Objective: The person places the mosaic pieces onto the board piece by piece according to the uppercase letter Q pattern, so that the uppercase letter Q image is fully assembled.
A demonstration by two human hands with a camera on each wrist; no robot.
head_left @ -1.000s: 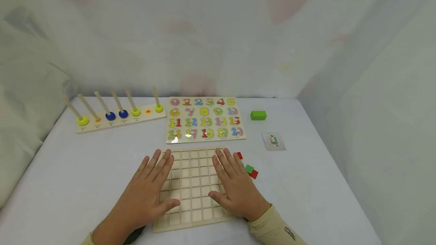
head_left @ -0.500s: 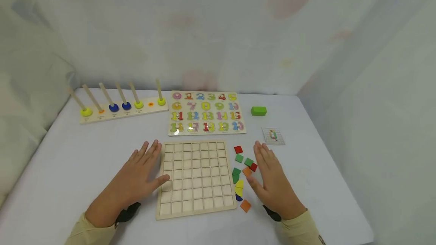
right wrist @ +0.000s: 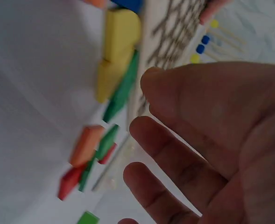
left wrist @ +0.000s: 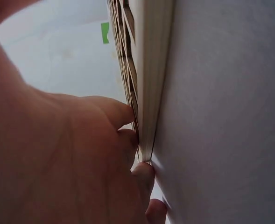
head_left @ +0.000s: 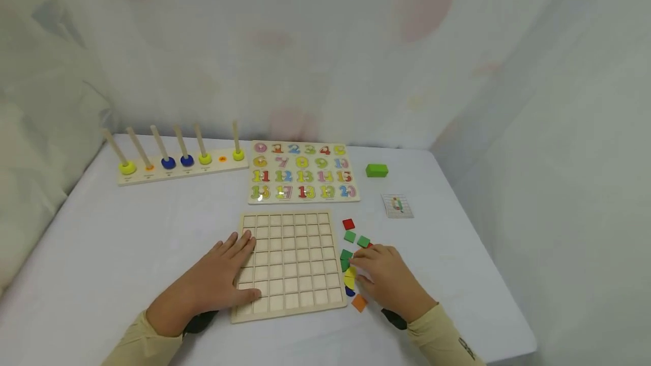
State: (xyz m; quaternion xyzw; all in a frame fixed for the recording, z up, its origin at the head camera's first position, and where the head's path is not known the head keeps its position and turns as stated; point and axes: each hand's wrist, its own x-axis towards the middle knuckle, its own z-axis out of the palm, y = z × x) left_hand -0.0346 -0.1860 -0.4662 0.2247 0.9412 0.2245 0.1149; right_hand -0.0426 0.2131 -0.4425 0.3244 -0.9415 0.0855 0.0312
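Note:
The wooden grid board (head_left: 290,262) lies flat on the white table. My left hand (head_left: 216,278) rests on its left side with fingers stretched out; in the left wrist view, fingertips touch the board's edge (left wrist: 151,84). Beside the board's right edge, my right hand (head_left: 389,281) hovers over small coloured tiles, fingers bent and apart. The right wrist view has nothing between its thumb and fingers. Near it are yellow pieces (head_left: 350,277), a green piece (head_left: 346,265), a blue piece (head_left: 350,291) and an orange tile (head_left: 359,303). It partly hides a red tile (head_left: 370,245).
Behind the board lies a number puzzle (head_left: 304,173). A peg counter with yellow and blue beads (head_left: 183,173) stands at the back left. To the right are a green block (head_left: 377,170) and a small pattern card (head_left: 398,206). White cloth hangs behind the table.
My right hand moved off the board to the right, then came down over the tiles with its fingers bending. The left hand lifted slightly leftward and settled back on the board's left side.

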